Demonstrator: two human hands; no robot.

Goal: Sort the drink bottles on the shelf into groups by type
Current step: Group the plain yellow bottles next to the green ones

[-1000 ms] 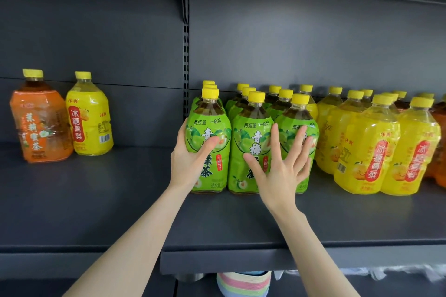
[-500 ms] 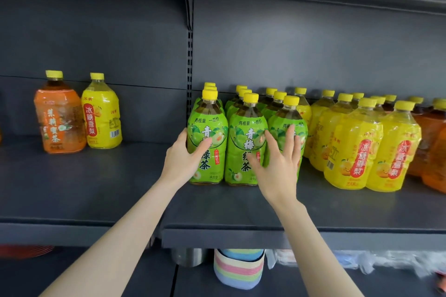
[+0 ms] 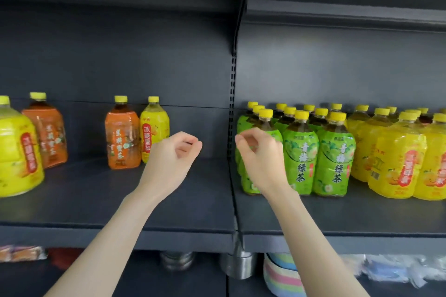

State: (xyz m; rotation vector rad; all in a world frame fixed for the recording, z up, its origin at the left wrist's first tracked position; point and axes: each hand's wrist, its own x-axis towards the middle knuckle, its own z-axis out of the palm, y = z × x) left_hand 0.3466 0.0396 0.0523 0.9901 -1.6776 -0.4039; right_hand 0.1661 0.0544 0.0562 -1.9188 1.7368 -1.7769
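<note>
Head | left hand loose, empty | right hand loose, empty, green bottles behind

Right hand hides most of front-left green tea bottle; contact can't be told. Rear green bottles show caps only. Big yellow bottle cut by left edge, another yellow bottle by right edge. Left labels smeared. Striped bowls under shelf blurred and cut by bottom edge.
</note>
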